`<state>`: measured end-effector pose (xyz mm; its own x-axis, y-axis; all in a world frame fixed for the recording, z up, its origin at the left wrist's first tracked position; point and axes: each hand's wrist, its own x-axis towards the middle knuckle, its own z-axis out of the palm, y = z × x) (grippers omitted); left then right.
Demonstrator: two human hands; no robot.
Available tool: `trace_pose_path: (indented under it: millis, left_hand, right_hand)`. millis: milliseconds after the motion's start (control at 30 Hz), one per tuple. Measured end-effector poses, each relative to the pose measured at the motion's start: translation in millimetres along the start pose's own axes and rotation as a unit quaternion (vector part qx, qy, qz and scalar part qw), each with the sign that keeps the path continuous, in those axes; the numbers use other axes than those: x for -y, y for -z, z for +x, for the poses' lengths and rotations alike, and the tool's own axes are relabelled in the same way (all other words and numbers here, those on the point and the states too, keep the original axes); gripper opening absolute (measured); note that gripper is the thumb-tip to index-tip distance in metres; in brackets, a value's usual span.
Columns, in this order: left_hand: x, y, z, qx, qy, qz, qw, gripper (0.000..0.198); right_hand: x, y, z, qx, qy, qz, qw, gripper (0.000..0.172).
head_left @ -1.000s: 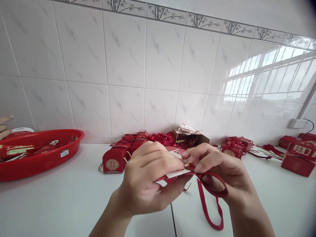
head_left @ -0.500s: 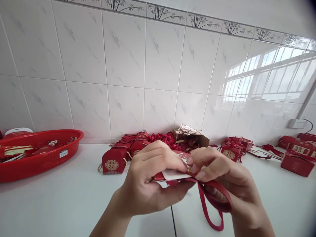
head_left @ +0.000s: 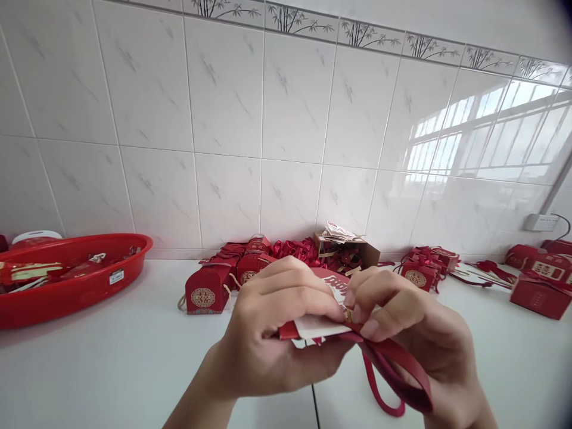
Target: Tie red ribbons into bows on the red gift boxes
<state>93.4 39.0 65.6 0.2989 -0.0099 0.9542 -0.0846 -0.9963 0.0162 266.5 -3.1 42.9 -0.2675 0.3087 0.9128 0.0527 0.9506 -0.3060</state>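
My left hand (head_left: 290, 328) is closed around a red gift box (head_left: 290, 329), fingers over the top and thumb beneath. A white tag (head_left: 319, 328) lies flat along the box under those fingers. My right hand (head_left: 411, 328) pinches a dark red ribbon (head_left: 406, 369) at the right end of the box, by my left fingertips. The ribbon's loops hang down below my right fingers. Much of the box is hidden behind both hands.
A large red basin (head_left: 89, 292) holding packets stands at the left. Finished-looking red boxes (head_left: 206, 292) line the wall, beside heaped ribbon (head_left: 297, 253) and an open carton (head_left: 369, 253) with paper tags. More red boxes (head_left: 540, 295) sit at the right on the white table (head_left: 134, 369).
The box and both hands have shifted slightly. The ribbon loop under my right hand has swung lower and to the right, and the white tag shows a little more.
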Motion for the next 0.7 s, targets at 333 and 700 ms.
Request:
trace_pose_path:
  millis: [333,700]
  left_hand:
    - [-1.6,4.1,0.7,0.007,-0.01,0.018,1.0,0.021]
    - [-4.5,7.7,2.2,0.043,0.022,-0.003,0.999,0.024]
  right_hand:
    - [-2.4,-4.1,-1.0,-0.018,0.018,-0.008,1.0,0.023]
    - [2.6,-5.6,-1.2,-0.031,0.017,-0.01,0.999,0.016]
